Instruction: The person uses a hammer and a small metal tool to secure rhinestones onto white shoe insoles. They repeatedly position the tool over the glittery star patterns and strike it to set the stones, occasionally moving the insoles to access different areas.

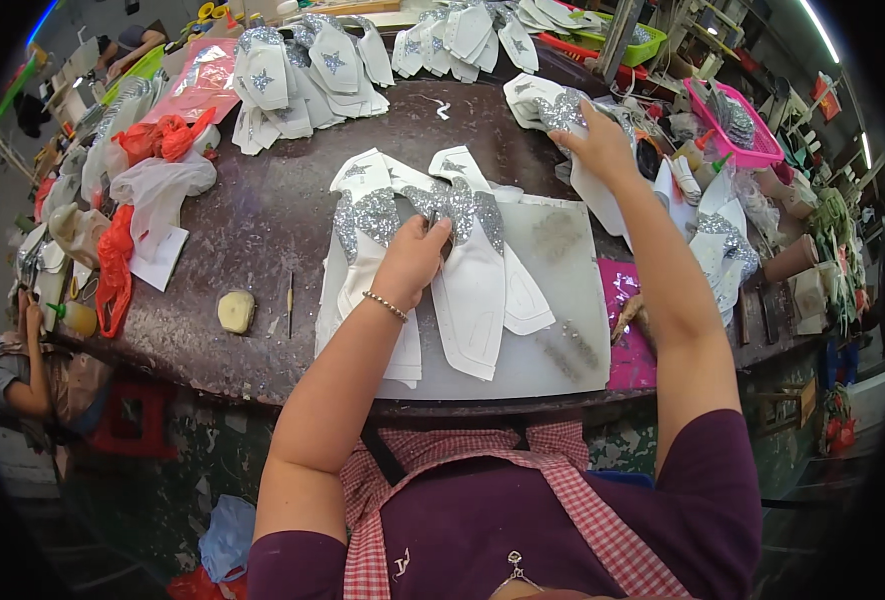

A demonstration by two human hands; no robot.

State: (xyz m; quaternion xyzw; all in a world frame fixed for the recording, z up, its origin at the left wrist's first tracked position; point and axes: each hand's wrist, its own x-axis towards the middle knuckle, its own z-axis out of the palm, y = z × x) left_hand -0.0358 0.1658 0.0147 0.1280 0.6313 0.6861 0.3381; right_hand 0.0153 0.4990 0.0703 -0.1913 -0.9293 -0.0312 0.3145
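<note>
White shoe uppers [471,310] with silver glitter bands and star patches lie spread on a pale cutting board [558,345] before me. My left hand [415,262] is closed on the glittery middle of these uppers, thumb on top; a small dark patch shows beside the thumb, too hidden to name. Reaching to the far right, my right hand [603,148] grips another pile of glittered uppers [538,100], its thumb and fingers over the silver part. Part of that pile hangs down under my wrist, and the fingertips are partly hidden.
More uppers [333,70] are heaped at the back. On the dark table [253,210] lie a yellowish block [236,312] and a thin tool [290,305]. Red and clear bags [168,180] crowd the left. A pink basket [733,125] stands right. Another person [28,375] sits far left.
</note>
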